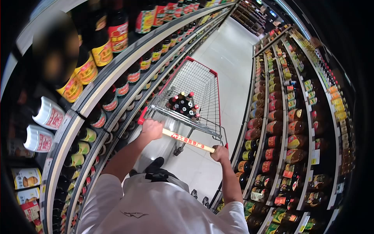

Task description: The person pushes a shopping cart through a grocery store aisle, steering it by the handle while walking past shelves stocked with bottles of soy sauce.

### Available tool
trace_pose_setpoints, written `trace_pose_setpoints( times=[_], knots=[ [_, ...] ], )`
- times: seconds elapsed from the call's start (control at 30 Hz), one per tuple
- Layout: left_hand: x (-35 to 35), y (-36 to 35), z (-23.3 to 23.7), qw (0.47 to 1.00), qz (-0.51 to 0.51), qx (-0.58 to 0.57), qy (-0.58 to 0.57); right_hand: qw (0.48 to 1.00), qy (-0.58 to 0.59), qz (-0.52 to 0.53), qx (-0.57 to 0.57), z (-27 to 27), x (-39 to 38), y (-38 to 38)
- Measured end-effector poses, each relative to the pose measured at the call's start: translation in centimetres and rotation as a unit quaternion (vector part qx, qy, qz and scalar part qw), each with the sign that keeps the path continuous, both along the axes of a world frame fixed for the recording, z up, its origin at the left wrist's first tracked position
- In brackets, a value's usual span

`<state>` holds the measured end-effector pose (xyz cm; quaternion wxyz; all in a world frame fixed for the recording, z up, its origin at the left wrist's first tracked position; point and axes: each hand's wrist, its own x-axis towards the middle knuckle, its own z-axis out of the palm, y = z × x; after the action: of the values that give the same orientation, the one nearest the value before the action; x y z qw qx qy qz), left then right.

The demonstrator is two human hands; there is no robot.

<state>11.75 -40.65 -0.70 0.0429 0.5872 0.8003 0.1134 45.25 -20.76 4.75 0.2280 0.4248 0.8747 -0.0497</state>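
Note:
Both hands are wrapped round the pale handle of a shopping cart, which has red lettering on it. My left hand grips its left end, beside the red corner piece. At the right end my right hand is closed on the same bar. Beyond the handle is the wire basket of the cart, with a red rim. Several dark bottles with red, yellow and white caps stand grouped in the basket, at the end near the handle.
A curved shelf of sauce bottles and white jugs runs close along the left. Another shelf with rows of jars and bottles lines the right. Between them the pale tiled floor leads forward to more shelving.

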Motion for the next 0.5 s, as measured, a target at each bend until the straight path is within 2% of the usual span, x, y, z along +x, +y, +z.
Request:
trace_pose_setpoints(
  times=[0.33,0.5],
  knots=[
    [-2.5,6.1,0.8,0.999,-0.005,0.035,0.014,1.0,0.005,-0.02,0.013,-0.3,-2.1,5.9],
    [-3.3,8.4,0.5,1.0,0.01,0.003,0.016,1.0,0.006,-0.019,0.023,-0.1,-3.0,7.8]
  ],
)
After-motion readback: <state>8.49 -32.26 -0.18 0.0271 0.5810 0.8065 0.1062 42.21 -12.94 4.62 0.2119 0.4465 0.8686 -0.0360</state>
